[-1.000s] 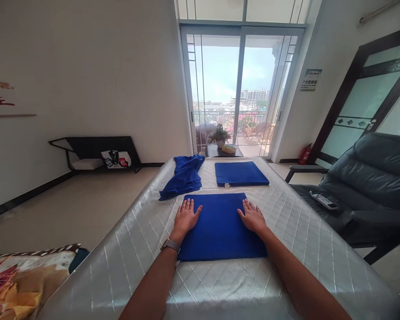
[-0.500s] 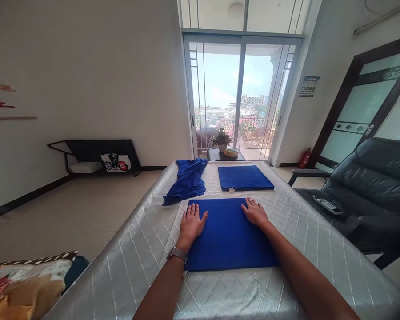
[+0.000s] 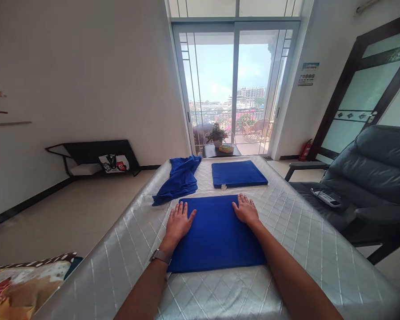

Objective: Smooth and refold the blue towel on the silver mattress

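A folded blue cloth (image 3: 216, 240) lies flat as a neat rectangle on the silver quilted surface (image 3: 120, 262) before me. My left hand (image 3: 180, 222) rests flat on its far left part, fingers spread, a watch on the wrist. On its far right edge lies my right hand (image 3: 246, 209), also flat with fingers stretched out. Neither hand grips anything. Beyond it sits a second folded blue stack (image 3: 239, 173) with a small white tag at its near edge. To the left of that, a crumpled blue cloth (image 3: 180, 180) lies loosely.
A dark padded armchair (image 3: 380, 169) stands at the right, with a white power strip (image 3: 326, 198) on its seat. Past the far end, a small table (image 3: 213, 152) holds a potted plant (image 3: 217, 134). Patterned fabric (image 3: 30, 284) is at the lower left.
The view has shifted slightly, so the bed and cloths appear a little further left. Both hands stay flat on the folded cloth, in nearly the same places.
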A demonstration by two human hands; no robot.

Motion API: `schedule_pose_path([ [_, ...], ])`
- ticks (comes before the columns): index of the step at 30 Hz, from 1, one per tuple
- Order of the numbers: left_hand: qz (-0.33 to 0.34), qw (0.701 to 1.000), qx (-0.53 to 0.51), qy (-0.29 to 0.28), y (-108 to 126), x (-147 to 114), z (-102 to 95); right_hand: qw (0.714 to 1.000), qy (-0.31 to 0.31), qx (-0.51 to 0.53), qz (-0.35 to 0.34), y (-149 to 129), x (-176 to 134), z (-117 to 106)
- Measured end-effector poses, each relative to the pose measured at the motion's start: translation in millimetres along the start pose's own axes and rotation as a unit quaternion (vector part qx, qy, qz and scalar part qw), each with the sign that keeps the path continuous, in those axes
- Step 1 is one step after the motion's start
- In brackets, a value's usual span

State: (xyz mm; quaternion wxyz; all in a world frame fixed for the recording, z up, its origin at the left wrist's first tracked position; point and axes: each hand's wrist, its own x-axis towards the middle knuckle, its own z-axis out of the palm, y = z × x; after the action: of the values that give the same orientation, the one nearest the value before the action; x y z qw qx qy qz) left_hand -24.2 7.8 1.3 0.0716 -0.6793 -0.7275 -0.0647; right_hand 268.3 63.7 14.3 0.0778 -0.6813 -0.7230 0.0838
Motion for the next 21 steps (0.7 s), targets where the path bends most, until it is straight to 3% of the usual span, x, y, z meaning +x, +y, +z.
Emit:
schedule_pose_path([
  [4, 0.073, 0.997, -0.033, 0.014, 31.2, 1.0, -5.9, 1.000, 0.005, 0.012, -0.001, -0.8, -0.8, 0.6],
  [9, 0.200, 0.975, -0.095, -0.013, 118.8, 16.0, -9.5, 1.000, 0.007, 0.014, -0.006, 0.2, -2.3, 0.4],
  [13, 0.215, 0.967, -0.137, -0.024, 176.9, 38.7, -6.9, 1.000, 0.000, -0.012, -0.029, 4.1, -4.1, 0.2],
  [17, 0.193, 0.971, -0.140, -0.031, 186.8, 49.2, 1.1, 0.999, -0.005, -0.017, -0.029, 4.5, -4.5, -1.1],
  [21, 0.167, 0.978, -0.125, -0.027, 161.1, 46.1, 8.0, 1.000, 0.004, 0.005, -0.015, 1.2, -3.5, -1.7],
])
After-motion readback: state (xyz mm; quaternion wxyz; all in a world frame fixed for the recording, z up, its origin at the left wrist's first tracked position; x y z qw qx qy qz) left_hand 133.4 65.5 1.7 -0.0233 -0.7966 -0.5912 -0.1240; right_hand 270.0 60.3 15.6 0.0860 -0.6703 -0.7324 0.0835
